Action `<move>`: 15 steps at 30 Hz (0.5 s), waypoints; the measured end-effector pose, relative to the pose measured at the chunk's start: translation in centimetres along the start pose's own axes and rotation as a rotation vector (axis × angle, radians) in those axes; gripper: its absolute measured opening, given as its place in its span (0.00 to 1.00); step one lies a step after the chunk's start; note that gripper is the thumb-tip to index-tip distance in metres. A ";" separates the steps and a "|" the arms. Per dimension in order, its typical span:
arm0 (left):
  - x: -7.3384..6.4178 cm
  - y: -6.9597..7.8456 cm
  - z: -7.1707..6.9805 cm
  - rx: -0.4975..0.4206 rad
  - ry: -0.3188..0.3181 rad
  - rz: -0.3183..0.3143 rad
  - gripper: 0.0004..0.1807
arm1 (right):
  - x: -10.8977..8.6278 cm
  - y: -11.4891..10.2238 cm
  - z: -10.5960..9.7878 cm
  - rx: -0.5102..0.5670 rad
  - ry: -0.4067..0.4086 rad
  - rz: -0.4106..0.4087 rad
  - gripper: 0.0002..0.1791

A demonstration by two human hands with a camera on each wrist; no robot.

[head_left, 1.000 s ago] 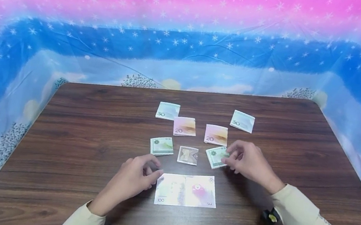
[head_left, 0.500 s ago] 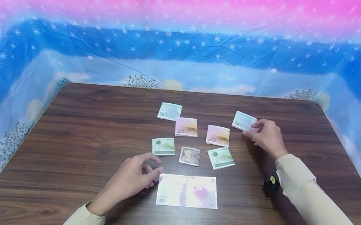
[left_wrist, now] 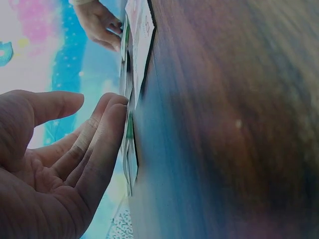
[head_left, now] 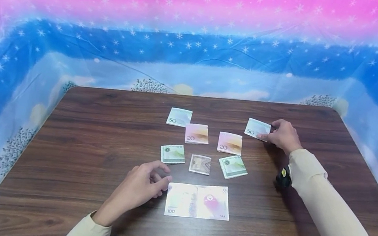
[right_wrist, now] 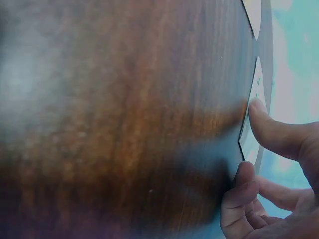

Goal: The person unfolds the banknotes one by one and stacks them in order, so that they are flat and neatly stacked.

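Observation:
At the far right of the table, my right hand (head_left: pixel 284 136) is at the right edge of a folded green 50 banknote (head_left: pixel 255 128), gripping it with the thumb on its face and the other fingers at its edge. In the right wrist view the thumb (right_wrist: pixel 264 127) lies against that note. My left hand (head_left: pixel 142 185) rests loosely curved at the left edge of an unfolded pink 100 banknote (head_left: pixel 199 202), holding nothing. Its thumb and fingers stand apart in the left wrist view.
On the brown wooden table (head_left: pixel 101 130) lie another folded 50 note (head_left: pixel 178 116), two folded 20 notes (head_left: pixel 197 135), two folded green notes (head_left: pixel 172 154) and a small brownish folded note (head_left: pixel 200 165). A snowflake-patterned cloth (head_left: pixel 169 47) hangs behind the table.
My right hand has moved from the right green note up to the far right 50 note, and its thumb now lies on that note. My left hand has stayed in place.

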State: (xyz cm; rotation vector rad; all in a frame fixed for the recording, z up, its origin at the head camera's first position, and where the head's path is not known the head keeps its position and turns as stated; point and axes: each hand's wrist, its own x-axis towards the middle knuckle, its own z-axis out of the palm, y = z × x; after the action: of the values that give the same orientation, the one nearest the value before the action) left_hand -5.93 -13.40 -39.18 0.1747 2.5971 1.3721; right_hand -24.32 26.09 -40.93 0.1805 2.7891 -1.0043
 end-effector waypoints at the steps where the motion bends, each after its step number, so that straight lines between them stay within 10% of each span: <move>1: 0.0 0.0 0.0 0.000 -0.001 0.000 0.10 | 0.1 0.0 0.0 0.004 -0.007 0.004 0.45; 15: 0.1 -0.2 0.1 0.002 -0.018 0.005 0.10 | 0.1 0.1 -0.1 0.054 0.014 0.021 0.35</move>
State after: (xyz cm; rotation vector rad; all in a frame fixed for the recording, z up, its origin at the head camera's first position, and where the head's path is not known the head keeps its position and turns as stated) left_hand -6.03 -13.38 -39.42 0.1933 2.5851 1.3639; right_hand -24.45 26.27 -40.99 0.2248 2.7685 -1.0785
